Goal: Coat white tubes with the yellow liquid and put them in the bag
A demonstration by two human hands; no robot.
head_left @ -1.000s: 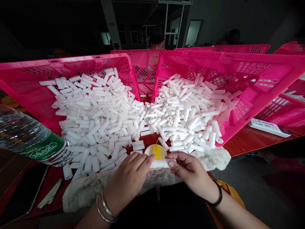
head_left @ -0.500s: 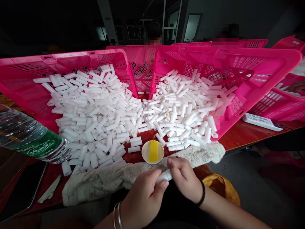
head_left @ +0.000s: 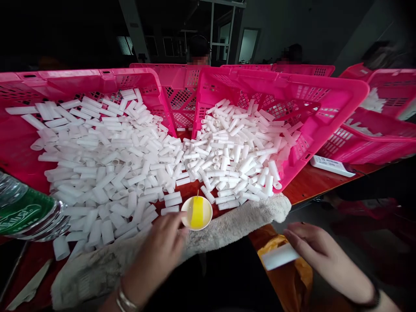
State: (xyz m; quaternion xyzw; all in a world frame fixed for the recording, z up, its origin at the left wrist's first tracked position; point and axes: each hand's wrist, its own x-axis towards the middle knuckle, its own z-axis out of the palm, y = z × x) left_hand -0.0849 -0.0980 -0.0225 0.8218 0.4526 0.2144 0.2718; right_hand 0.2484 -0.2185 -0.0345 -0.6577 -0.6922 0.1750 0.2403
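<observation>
My right hand (head_left: 320, 255) holds one white plastic tube (head_left: 279, 256) out to the right, over an orange-yellow bag (head_left: 294, 281) below the table edge. My left hand (head_left: 159, 253) reaches forward over the pale towel (head_left: 227, 227). Its fingers are loosely curled and empty, just left of a small white dish (head_left: 197, 212) that holds a yellow strip. Heaps of white tubes spill from the tilted left pink crate (head_left: 81, 80) and the right pink crate (head_left: 292, 89) onto the red table.
A water bottle with a green label (head_left: 22, 214) lies at the left edge. A white box (head_left: 331, 165) rests on the table at right. More pink crates (head_left: 386, 130) stand behind and to the right. Other people sit beyond them.
My hands have come apart. The right hand carried the tube to the right and down off the table. The left hand let go and moved forward toward the dish.
</observation>
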